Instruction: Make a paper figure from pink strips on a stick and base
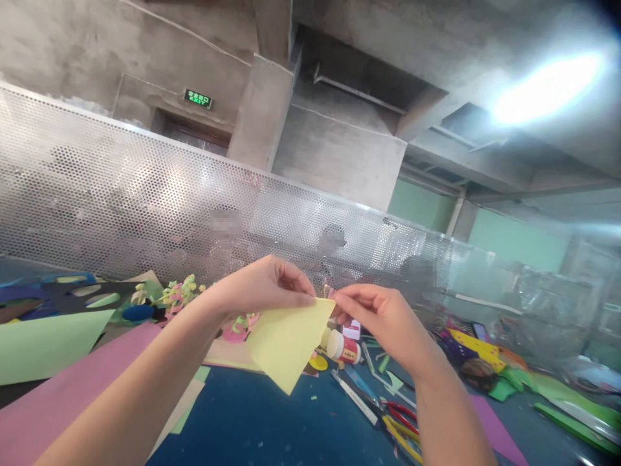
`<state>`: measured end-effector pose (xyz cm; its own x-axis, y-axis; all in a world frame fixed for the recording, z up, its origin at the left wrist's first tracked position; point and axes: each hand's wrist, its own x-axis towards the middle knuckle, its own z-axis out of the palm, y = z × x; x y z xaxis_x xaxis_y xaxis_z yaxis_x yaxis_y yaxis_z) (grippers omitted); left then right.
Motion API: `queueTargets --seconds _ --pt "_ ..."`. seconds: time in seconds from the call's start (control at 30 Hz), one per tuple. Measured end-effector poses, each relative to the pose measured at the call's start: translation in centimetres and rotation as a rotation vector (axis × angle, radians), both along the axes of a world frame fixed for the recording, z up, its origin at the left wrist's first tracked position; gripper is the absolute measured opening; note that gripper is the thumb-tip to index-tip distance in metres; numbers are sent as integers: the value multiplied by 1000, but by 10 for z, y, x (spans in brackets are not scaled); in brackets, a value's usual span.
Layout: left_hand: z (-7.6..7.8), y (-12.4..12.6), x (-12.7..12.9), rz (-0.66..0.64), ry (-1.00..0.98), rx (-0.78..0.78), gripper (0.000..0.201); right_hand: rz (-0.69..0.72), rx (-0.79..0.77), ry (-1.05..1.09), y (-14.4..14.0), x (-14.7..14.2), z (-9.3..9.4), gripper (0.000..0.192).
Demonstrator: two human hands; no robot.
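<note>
Left hand [266, 288]: we are pinching the sheet's upper edge between thumb and fingers; squeezing too hard could be creasing it. The fingertips behind the paper are hiding from us.
Right hand [381, 310]: we are gripping the upper right corner, thumb and forefinger closing on it; if the 2 hands are pulling unevenly, that corner could be tearing or bending askew.
Yellow sheet [290, 346]: it is hanging between both hands above the table [233, 417], its lower part dangling free; a slackening grip could be letting it swing or drop. We are not making out whether the top edge is folded.
White cutter [354, 397]: it is lying near the red-handled tool [400, 408]; a low right wrist could be catching either. The right forearm is perhaps covering more tools.
Jar [344, 347]: it is showing just beyond the sheet's right edge; a careless knuckle could be knocking it. We are not telling whether it is sealed.
Paper flowers [182, 294]: they are sitting partly behind the left forearm; a wide elbow could be crushing them.
Perforated panel [145, 194]: it is veiling the people behind, and we are seeing only blurred shapes.
</note>
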<state>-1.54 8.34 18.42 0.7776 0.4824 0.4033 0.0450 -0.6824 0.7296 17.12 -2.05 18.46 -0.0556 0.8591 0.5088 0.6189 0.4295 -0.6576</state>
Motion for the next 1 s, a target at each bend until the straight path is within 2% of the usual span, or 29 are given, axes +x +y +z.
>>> queueTargets --seconds 0.37,0.57,0.7,0.87,1.0 --pt "2 -1 -3 -3 114 -92 31 -33 6 12 3 -3 -3 14" --pt "0 2 -1 -11 47 -10 28 -34 43 -10 3 -5 -3 12" --pt "0 2 -1 -25 35 -29 27 -30 21 -11 4 -6 -5 14" --pt "-1 4 -3 -152 82 -185 25 6 16 -71 3 -3 -7 12" --pt "-2 7 -3 -207 84 -207 20 7 27 -114 0 -5 -5 10"
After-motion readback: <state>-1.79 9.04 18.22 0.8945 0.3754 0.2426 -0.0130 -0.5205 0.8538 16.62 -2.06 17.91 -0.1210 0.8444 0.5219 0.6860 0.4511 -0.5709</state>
